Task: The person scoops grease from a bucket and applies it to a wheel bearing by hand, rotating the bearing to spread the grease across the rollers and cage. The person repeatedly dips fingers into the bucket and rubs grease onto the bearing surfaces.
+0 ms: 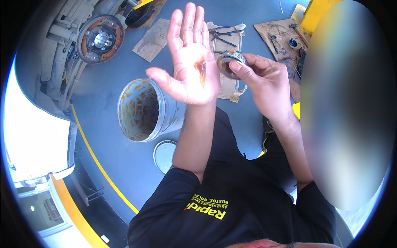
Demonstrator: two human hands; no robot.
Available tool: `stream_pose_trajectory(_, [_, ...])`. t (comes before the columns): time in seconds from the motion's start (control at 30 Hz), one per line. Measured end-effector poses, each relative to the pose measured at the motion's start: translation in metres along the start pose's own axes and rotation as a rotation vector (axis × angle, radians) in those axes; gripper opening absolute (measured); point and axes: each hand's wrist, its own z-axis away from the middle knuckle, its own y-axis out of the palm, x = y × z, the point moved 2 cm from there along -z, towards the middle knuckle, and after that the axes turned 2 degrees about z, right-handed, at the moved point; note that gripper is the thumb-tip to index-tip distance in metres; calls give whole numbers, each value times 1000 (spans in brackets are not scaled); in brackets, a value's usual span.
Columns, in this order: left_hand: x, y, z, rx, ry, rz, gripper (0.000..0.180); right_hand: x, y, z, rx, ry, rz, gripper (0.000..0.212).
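Observation:
My left hand (187, 68) is raised with its palm up and its fingers stretched out. A smear of amber grease (201, 70) lies in the middle of that palm. Just to the right, my right hand (269, 84) grips a roller bearing (238, 58) between thumb and fingers. The bearing is ring-shaped, with its dark bore partly facing me and a dab of amber grease on its upper edge. It is close beside the left palm; whether they touch I cannot tell. Below and left of the left hand stands a pale bucket (167, 118), its inner wall streaked with amber grease.
A round lid (164, 156) lies by the bucket. Pliers (223, 38) rest on cardboard beyond my hands. Another soiled cardboard sheet (279, 33) holds tools and small parts. At upper left is an exposed wheel hub (102, 40) with brake shoes. A blurred area covers the right side.

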Motion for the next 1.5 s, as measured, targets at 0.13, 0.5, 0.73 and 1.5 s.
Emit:
stream_pose_trajectory(0.13, [7, 2, 10, 42, 52, -30, 122, 1, 6, 10, -118, -225, 298, 29])
stream_pose_trajectory(0.5, [-11, -35, -11, 414, -29, -826, 128, 29, 5, 21, 22, -550, 767, 27])
stream_pose_trajectory(0.73, [-10, -15, 2, 191, -15, -356, 121, 16, -14, 2, 96, -5, 313, 33])
stream_pose_trajectory(1.5, [-23, -33, -21, 182, -114, -328, 119, 9, -6, -1, 192, -2, -49, 26])
